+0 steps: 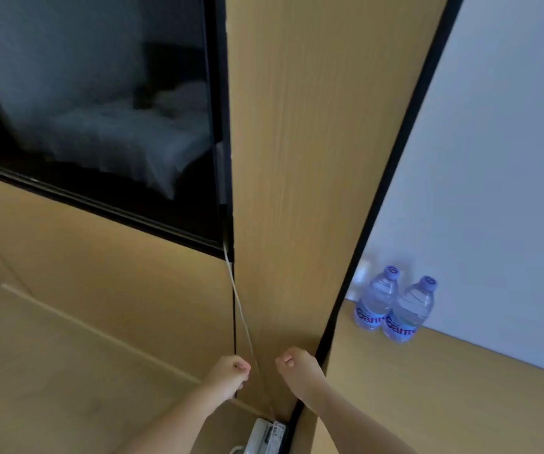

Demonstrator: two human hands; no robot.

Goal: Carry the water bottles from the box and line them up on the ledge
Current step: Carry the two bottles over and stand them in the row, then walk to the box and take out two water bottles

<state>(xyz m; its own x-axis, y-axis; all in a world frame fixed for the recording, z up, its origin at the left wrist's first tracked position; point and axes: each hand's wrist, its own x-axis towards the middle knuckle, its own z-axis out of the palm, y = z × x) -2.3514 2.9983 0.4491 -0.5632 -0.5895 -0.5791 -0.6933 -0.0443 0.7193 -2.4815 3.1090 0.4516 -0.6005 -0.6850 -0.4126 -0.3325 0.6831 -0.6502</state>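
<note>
Two clear plastic water bottles with lilac caps stand touching on the pale wooden ledge at lower right, against the white wall. Low centre, the left hand and right hand — both empty — are curled into fists.

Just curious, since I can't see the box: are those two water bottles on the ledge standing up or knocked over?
Upright. Both water bottles stand side by side on the wooden ledge, caps on top, against the white wall.
</note>
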